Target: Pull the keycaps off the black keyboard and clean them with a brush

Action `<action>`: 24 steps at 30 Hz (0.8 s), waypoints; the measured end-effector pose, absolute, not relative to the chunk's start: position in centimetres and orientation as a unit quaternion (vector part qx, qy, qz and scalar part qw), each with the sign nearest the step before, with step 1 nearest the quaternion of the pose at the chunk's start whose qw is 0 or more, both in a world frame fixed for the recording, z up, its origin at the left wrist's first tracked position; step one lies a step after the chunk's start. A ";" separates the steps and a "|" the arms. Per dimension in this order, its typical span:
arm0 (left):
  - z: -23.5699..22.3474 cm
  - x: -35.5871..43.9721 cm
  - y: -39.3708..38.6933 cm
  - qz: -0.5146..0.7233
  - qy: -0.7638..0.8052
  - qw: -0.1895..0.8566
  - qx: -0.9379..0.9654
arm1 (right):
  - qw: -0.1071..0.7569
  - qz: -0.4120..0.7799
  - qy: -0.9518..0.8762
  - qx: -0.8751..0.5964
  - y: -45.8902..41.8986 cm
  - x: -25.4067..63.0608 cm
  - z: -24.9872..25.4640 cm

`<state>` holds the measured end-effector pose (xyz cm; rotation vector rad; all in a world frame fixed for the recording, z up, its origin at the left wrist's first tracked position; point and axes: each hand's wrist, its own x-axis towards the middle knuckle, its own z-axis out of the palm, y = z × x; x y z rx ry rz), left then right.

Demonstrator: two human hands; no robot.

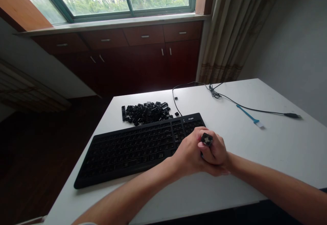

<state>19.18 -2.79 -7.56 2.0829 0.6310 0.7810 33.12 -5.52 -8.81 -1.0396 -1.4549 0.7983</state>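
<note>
My left hand [187, 153] and my right hand [216, 153] are clasped together over the right end of a black computer keyboard [127, 153]. A black keycap [206, 139], its underside and cross-shaped stem facing up, is pinched at the top of my right hand's fingers. My left hand's fingers wrap around my right hand, and I cannot tell whether they also hold the keycap. Behind the keyboard lies a heap of loose black keycaps [145, 113]. The keyboard's keys still show across most of its length.
The white table [268, 156] has a black USB cable [245, 107] looped across it and a blue plastic strip with a white tip [247, 116]. A loose keycap [176, 114] lies near the heap. Dark wood cabinets stand beyond the table, below a window.
</note>
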 end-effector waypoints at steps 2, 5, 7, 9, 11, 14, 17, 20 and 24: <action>-8.1 19.1 -2.8 0.302 0.263 0.399 0.825 | 0.562 0.277 -0.653 -0.424 -5.5 33.1 -8.2; -8.6 19.3 -3.0 0.306 0.262 0.402 0.822 | 0.567 0.212 -0.683 -0.408 -5.7 33.2 -7.9; -8.5 19.4 -3.2 0.309 0.270 0.397 0.821 | 0.566 0.188 -0.695 -0.402 -5.8 33.3 -8.0; -8.4 19.5 -3.4 0.311 0.279 0.388 0.821 | 0.563 0.165 -0.705 -0.397 -5.9 33.3 -8.1; -8.3 19.5 -3.5 0.315 0.284 0.384 0.820 | 0.562 0.155 -0.709 -0.398 -5.9 33.3 -8.1; -8.3 19.6 -3.5 0.323 0.287 0.388 0.814 | 0.570 0.163 -0.703 -0.393 -5.8 33.2 -8.2; -8.1 19.6 -3.5 0.331 0.284 0.390 0.811 | 0.581 0.185 -0.687 -0.394 -5.8 33.2 -8.3; -8.0 19.6 -3.5 0.329 0.280 0.388 0.814 | 0.582 0.211 -0.670 -0.410 -5.9 33.2 -8.4; -7.9 19.6 -3.5 0.330 0.280 0.382 0.817 | 0.581 0.205 -0.672 -0.410 -6.0 33.3 -8.5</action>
